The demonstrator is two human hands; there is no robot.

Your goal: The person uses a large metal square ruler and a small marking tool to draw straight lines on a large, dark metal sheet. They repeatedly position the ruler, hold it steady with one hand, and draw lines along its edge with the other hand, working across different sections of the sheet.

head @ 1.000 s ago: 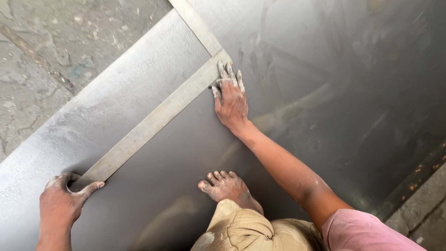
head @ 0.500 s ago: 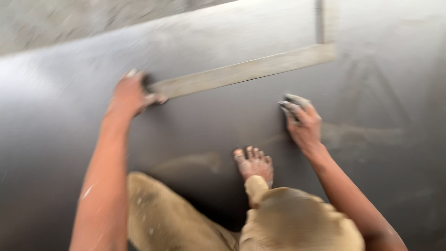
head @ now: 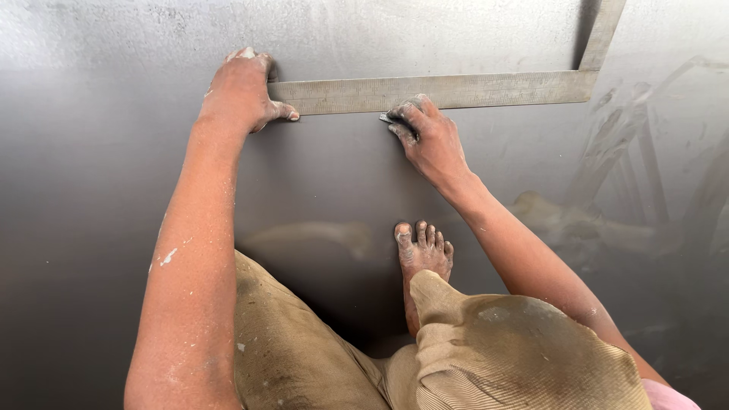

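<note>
A large steel L-shaped square [head: 486,89] lies flat on a dark grey metal sheet [head: 106,175]. Its long arm runs left to right and its short arm goes up at the top right. My left hand [head: 244,93] grips the left end of the long arm and presses it down. My right hand [head: 430,139] is against the lower edge of the arm near its middle, fingers pinched on a small dark marking piece [head: 395,118] at the sheet. My bare foot [head: 422,250] stands on the sheet below the right hand.
My knees in tan trousers [head: 486,357] fill the bottom of the view. Smeared marks and reflections [head: 630,159] show on the sheet at the right. The sheet extends out of view on every side.
The view has swung so the square now runs level across the top. My right hand has moved from the sheet below up to the square's lower edge. My left hand stays on the square's end.
</note>
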